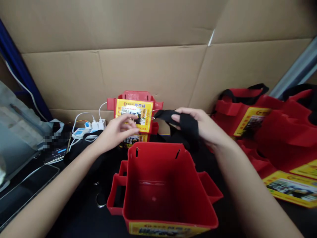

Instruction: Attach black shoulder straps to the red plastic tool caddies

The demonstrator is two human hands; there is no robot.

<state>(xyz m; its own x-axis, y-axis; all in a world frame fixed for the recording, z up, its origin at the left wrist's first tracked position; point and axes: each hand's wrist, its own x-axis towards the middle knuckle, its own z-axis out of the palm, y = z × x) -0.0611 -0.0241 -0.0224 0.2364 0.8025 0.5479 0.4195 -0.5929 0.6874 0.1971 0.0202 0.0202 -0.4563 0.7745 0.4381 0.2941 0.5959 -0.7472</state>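
Note:
My right hand [205,124] is closed around a folded black strap [189,127], thumb on top. The strap's free end points left, and a thin shiny loop of wire or metal [155,114] shows beside it. My left hand [119,130] hovers in front of a yellow label [121,110] on a red plastic bin at the back; its fingers are apart and slightly bent, with nothing visible in them. Below both hands stands an open red plastic bin [158,165], with two slots in its far wall and side pockets. Its inside holds nothing visible.
Several red bins [228,109] with black straps and yellow labels are piled at the right. A power strip [81,132] with white chargers and cables lies at the left, near a phone [29,188]. Metal rings [100,200] rest on the black surface. Cardboard [153,76] lines the back.

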